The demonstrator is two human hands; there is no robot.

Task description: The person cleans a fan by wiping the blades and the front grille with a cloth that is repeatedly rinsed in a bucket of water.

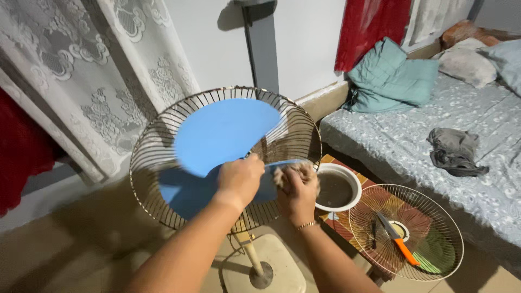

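A standing fan with blue blades (222,133) sits inside its rear wire guard (163,130); the front guard is off. My left hand (240,179) grips the edge of a lower blue blade near the hub. My right hand (297,190), with a thin bracelet on the wrist, presses a crumpled brownish rag (287,173) against the same blade. The hub is hidden behind my hands.
A white bowl of dirty water (336,189) stands on a low patterned stool. The removed front guard (407,230) lies beside it with an orange-handled knife (399,241) on it. The fan's cream base (266,268) is below. A bed (434,141) lies to the right, curtains to the left.
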